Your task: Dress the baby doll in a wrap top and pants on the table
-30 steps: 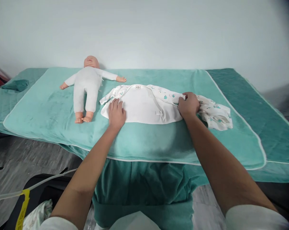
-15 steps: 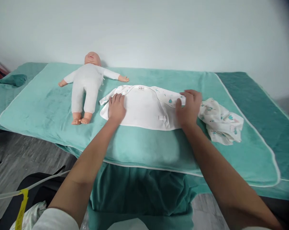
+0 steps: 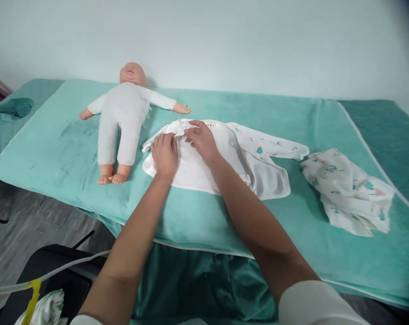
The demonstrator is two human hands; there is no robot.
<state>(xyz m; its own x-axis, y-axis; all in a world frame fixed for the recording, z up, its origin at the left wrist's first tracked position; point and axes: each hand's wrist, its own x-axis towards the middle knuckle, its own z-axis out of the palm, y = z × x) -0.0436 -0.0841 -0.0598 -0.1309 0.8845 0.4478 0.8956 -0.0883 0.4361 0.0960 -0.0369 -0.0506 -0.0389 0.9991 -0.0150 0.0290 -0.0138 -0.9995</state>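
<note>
One small white garment [image 3: 196,169] lies spread on the light green blanket [image 3: 197,216], its plain inner side upward, a little wrinkled at the right. The right sleeve [image 3: 272,143] is stretched outward, printed with green figures; a dark-printed label [image 3: 210,125] sits at the neck. The left hand [image 3: 164,155] rests upon the cloth; whether it grips, I cannot tell. Near it, the right hand [image 3: 203,142] pinches the printed edge.
</note>
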